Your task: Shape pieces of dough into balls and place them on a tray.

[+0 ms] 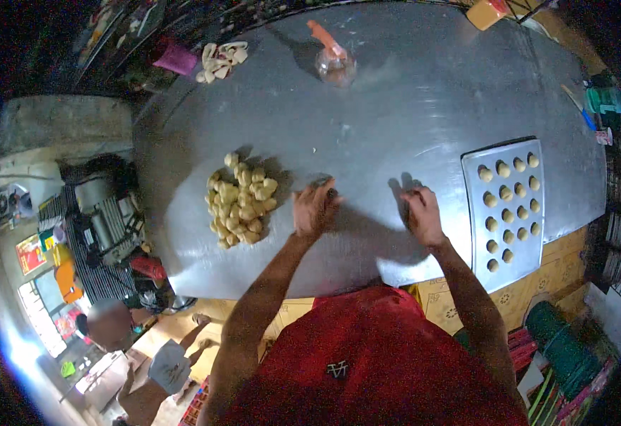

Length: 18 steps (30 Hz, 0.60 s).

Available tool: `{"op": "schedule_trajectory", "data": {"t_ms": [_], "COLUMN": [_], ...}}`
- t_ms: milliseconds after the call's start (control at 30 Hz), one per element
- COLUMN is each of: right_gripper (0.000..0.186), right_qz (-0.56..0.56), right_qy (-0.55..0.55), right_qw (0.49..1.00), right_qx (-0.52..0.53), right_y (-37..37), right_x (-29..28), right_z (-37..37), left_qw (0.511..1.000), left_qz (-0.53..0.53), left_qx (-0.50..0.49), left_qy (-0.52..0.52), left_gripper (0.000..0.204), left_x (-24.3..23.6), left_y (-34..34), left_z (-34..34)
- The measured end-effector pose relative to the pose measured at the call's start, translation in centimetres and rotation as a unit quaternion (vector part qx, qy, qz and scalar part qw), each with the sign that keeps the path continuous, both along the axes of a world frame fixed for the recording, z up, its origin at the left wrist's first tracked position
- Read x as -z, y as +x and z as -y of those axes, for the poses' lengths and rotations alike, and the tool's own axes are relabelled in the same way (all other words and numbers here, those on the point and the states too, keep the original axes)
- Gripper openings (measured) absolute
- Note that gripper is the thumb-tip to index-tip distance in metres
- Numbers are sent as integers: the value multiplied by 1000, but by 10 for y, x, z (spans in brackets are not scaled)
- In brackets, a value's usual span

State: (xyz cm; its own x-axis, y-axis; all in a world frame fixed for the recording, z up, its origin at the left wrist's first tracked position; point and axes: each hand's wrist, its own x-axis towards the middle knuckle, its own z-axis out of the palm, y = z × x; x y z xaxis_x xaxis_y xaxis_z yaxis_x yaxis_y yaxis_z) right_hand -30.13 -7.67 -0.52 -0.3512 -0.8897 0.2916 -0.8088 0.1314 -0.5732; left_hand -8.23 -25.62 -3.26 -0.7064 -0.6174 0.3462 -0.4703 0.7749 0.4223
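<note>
On the grey metal table [381, 121], my left hand [315, 207] is low over the surface, just right of a heap of pale dough pieces [239, 202]. Its fingers are curled down and closed; whatever lies under them is hidden. My right hand [422, 214] rests farther right, fingers bent and drawn together, and I cannot make out anything in them. Beyond it a light metal tray [475, 206] lies at the table's right side, with round dough balls [507, 191] set out on it in rows. Both hands are apart from heap and tray.
At the far side stands a clear round container [336, 69] with an orange piece on top. Pale pieces [220, 62] lie beside a magenta cup [176, 57] at far left. A blue-handled tool [586, 117] is at far right. Another person [151, 376] is at lower left.
</note>
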Motion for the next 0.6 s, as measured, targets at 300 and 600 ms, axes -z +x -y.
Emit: {"op": "schedule_trajectory", "data": {"t_ms": [300,600], "right_gripper": [30,28], "right_qz": [201,-15], "right_qy": [127,37], "right_qw": [962,993], "right_qx": [137,110], "right_y": [3,-15], "right_x": [5,27], "right_z": [29,39], "left_qw": [996,998], "left_qz": [20,58], "left_qx": [-27,-14], "left_qy": [86,-3], "left_gripper": [37,33], "left_x": [-6,1], "left_y": [-34,-63], "left_z": [6,35]}}
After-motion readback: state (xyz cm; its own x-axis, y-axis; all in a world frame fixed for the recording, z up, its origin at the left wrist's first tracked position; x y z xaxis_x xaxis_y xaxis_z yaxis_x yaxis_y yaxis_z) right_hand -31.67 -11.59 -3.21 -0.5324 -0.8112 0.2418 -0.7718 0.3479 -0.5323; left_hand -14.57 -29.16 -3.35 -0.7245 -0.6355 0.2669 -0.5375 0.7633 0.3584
